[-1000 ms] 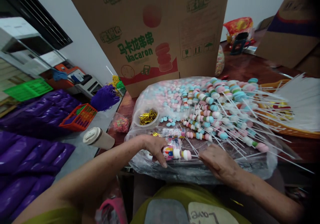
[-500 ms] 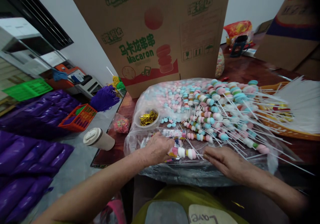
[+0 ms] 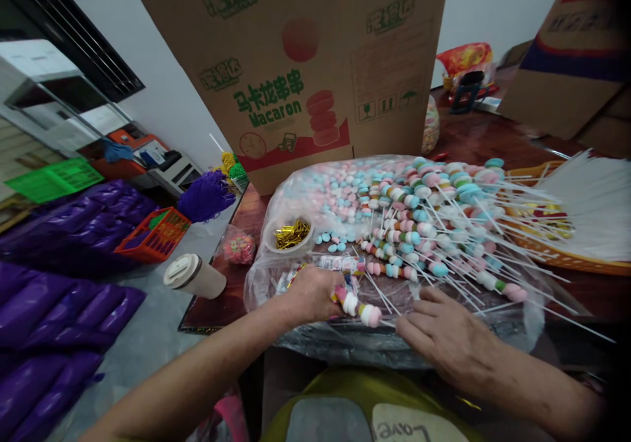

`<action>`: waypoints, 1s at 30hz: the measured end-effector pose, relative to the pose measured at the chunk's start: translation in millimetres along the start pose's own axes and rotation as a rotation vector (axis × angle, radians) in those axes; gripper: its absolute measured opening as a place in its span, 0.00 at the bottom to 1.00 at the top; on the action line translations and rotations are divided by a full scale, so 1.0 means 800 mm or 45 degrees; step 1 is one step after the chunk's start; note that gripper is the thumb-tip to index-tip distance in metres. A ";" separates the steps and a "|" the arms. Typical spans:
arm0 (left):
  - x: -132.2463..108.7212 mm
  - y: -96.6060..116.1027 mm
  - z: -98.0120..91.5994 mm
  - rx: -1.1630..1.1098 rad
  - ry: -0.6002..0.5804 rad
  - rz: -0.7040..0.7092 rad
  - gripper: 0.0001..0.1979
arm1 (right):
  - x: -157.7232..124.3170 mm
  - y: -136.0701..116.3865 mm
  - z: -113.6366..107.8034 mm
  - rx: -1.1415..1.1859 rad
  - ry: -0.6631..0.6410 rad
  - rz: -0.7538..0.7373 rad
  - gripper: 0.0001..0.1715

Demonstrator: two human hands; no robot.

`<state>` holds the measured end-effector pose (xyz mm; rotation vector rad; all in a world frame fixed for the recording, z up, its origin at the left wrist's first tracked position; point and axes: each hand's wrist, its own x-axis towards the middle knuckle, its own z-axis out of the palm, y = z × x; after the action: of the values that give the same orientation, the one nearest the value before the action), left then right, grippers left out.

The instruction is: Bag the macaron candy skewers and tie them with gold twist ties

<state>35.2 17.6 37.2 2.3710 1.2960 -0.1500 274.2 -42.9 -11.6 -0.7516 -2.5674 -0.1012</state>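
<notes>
A short skewer of pink, white and yellow candies lies between my hands, tilted down to the right. My left hand is closed around its left end, where a bit of colourful wrapper shows. The fingers of my right hand are pinched on the stick at its right end. Just behind my left hand are small printed wrappers. Many candy skewers are piled on a clear plastic sheet, sticks pointing right. A bowl of gold twist ties stands behind my left hand.
A large cardboard box stands at the back. An orange basket with white sticks is at the right. A lidded cup and a bag of small candies sit near the left edge. Purple bags lie beyond.
The skewer's right end has tipped down toward me. My right hand has moved slightly left and turned, its back now facing up.
</notes>
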 end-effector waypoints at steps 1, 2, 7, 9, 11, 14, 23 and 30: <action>-0.001 0.002 0.002 0.052 0.023 0.033 0.16 | 0.001 0.003 -0.001 0.004 0.021 0.041 0.13; -0.001 0.004 0.004 0.094 0.032 0.059 0.18 | 0.002 0.008 -0.002 -0.016 0.047 0.072 0.14; 0.003 0.014 0.012 -0.215 -0.120 0.125 0.28 | 0.014 0.034 -0.024 -0.246 0.086 0.027 0.11; 0.008 0.016 0.014 -0.407 -0.200 0.141 0.28 | 0.020 0.038 -0.031 -0.237 0.032 -0.053 0.09; 0.013 0.018 0.015 -0.537 -0.254 0.153 0.25 | 0.023 0.038 -0.031 -0.155 -0.017 -0.105 0.07; 0.019 0.024 0.016 -0.471 -0.303 0.206 0.18 | 0.025 0.033 -0.021 -0.030 -0.070 -0.107 0.07; 0.025 0.026 0.035 0.097 -0.219 0.212 0.10 | 0.012 0.018 0.018 0.081 -0.029 0.010 0.08; 0.044 0.013 0.002 -0.376 -0.619 0.284 0.36 | 0.022 0.028 -0.010 -0.204 0.008 -0.103 0.08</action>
<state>63.4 39.6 29.1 2.0358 0.7629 -0.4078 276.0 -16.9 2.4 -0.7028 -2.6069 -0.3383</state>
